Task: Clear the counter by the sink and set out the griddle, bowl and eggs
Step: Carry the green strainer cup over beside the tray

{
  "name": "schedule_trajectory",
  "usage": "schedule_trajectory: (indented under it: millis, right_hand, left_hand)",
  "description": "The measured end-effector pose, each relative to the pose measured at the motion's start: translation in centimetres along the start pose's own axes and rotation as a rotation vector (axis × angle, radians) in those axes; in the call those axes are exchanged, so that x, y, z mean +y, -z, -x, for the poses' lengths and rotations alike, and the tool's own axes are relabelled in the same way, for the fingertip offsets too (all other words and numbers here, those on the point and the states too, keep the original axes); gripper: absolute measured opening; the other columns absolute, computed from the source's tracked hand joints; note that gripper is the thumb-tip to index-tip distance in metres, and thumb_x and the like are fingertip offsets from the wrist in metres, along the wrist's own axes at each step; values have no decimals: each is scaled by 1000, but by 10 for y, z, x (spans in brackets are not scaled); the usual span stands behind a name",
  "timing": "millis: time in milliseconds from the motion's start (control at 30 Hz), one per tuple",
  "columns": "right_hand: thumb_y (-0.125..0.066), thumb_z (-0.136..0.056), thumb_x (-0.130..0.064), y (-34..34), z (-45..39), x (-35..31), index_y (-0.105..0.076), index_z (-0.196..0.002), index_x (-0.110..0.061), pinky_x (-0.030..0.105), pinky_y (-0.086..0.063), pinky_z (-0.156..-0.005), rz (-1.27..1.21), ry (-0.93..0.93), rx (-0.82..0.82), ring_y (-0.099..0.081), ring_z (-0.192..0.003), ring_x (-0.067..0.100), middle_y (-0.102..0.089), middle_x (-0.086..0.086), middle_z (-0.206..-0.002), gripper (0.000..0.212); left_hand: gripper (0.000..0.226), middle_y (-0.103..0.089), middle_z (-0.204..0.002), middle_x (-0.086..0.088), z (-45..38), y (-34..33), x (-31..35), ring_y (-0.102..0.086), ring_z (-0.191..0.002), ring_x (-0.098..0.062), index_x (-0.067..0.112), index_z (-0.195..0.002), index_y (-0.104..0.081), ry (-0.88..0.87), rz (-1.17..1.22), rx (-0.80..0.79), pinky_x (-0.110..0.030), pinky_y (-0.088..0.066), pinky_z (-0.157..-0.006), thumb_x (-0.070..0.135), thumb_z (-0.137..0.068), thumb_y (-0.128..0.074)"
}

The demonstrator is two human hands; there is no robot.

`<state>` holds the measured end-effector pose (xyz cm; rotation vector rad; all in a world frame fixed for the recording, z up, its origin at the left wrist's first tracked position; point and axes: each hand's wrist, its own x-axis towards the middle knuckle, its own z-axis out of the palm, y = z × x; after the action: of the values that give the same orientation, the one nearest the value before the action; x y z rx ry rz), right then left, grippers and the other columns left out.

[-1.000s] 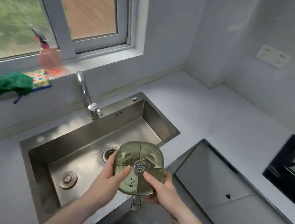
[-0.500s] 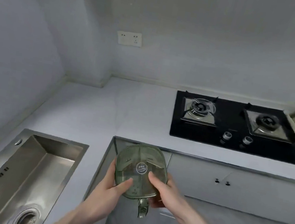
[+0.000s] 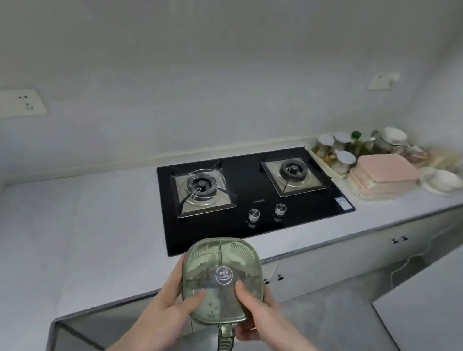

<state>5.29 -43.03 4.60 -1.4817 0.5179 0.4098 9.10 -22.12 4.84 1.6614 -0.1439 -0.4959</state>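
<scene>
My left hand [image 3: 172, 300] clamps left rim of green lidded container [image 3: 221, 281], thumb over lid; my right hand [image 3: 255, 311] grips right rim, fingers on top. Container held in air between both hands, handle toward me, above near edge of surface [image 3: 77, 226]. Beyond hands: black gas hob [image 3: 251, 197]. Far right of hands: jars [image 3: 335, 153], pink boards [image 3: 383, 173], white bowl [image 3: 444, 180]. Step, by my judgement: clearing, carrying container away. Next: pick bare spot, lower level, release.
</scene>
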Motion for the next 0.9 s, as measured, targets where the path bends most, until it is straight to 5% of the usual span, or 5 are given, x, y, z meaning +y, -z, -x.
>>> schedule_trajectory:
  millis: [200,367,533,900]
  right_hand:
    - [-66,-88,-62,30,-14,-22,-54,-122,-20,35,-58,-73,-83,5,159,-62,-64,17,-73,5,-92,55]
    - [-62,-93,-59,67,-12,-18,-55,-125,-21,33,-59,-72,-175,-6,271,-63,-65,16,-72,4,-89,50]
    - [-62,-92,-60,104,-20,-21,-54,-126,-23,35,-61,-75,-253,1,335,-64,-67,17,-72,6,-94,51]
    - [-58,-96,-57,245,-40,-37,-57,-123,-22,39,-62,-80,-279,41,390,-68,-67,14,-75,3,-94,45]
  left_hand:
    - [68,-58,-145,16,-73,-14,12,-52,-138,-6,43,-155,-35,-5,-42,-169,-47,-36,-120,21,-97,-63]
    - [61,-65,-136,16,-114,-56,23,-59,-127,-2,36,-153,-39,7,-70,-302,-29,-49,-108,7,-102,-57]
    - [67,-63,-140,14,-157,-91,36,-57,-133,-10,48,-151,-39,29,-131,-401,-47,-43,-115,27,-91,-62]
    - [60,-67,-133,16,-238,-223,71,-60,-127,-6,44,-148,-44,-2,-184,-416,-46,-43,-115,14,-99,-61]
